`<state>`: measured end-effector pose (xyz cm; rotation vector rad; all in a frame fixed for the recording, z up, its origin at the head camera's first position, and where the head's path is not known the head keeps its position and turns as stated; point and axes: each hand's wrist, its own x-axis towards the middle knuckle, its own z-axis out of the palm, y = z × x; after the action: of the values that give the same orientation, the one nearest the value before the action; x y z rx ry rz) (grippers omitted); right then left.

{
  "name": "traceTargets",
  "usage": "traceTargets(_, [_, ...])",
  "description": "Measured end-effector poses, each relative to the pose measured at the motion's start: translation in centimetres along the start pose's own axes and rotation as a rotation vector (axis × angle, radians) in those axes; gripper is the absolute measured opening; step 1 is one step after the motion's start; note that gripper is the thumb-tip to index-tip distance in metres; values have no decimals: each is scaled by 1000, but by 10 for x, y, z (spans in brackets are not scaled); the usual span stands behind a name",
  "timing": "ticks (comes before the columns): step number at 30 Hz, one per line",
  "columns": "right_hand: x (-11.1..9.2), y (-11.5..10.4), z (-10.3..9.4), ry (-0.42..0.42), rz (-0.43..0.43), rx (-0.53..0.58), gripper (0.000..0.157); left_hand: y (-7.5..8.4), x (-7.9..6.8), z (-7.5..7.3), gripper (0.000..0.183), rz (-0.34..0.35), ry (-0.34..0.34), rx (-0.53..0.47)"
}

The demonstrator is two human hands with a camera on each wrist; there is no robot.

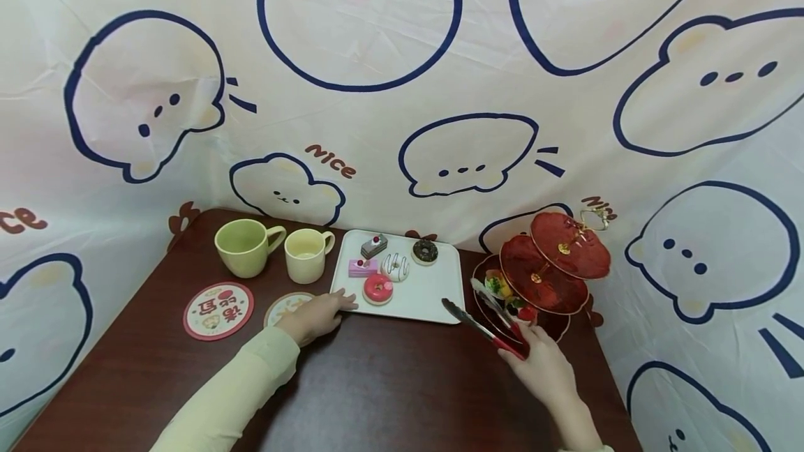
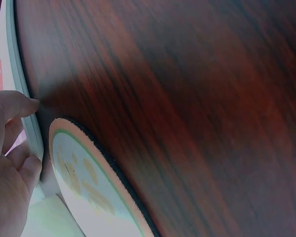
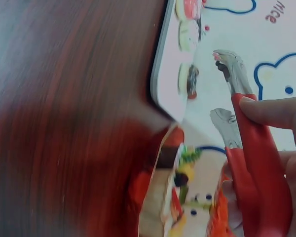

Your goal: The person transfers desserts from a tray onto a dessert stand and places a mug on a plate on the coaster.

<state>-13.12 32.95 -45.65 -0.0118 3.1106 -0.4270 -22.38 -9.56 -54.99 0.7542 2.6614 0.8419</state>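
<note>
My left hand (image 1: 319, 315) grips the near left corner of the white tray (image 1: 427, 298), its fingertips at the rim (image 2: 27, 74). On the tray lie a pink donut (image 1: 378, 289), a white striped donut (image 1: 395, 267), a dark donut (image 1: 425, 252), a pink cake slice (image 1: 363, 268) and a grey cake slice (image 1: 374, 246). In my right hand (image 1: 545, 367) are tongs with red handles (image 3: 259, 168), their arms spread and nothing between the tips. These tongs hover by the lower plate of a red tiered stand (image 1: 543, 274), where fruit-topped pastries (image 1: 497, 284) sit, partly hidden.
A large green mug (image 1: 242, 248) and a smaller cream mug (image 1: 305, 257) stand at the back left. In front of them lie a red-rimmed coaster (image 1: 218, 310) and a second round coaster (image 2: 89, 177), partly covered by the left hand. Patterned cloth (image 1: 377, 124) hangs behind the dark wooden table (image 1: 402, 382).
</note>
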Motion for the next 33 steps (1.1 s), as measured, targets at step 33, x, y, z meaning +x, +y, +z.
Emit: traceTargets(33, [52, -79, 87, 4, -250, 124, 60, 0, 1, 1, 41, 30, 31, 34])
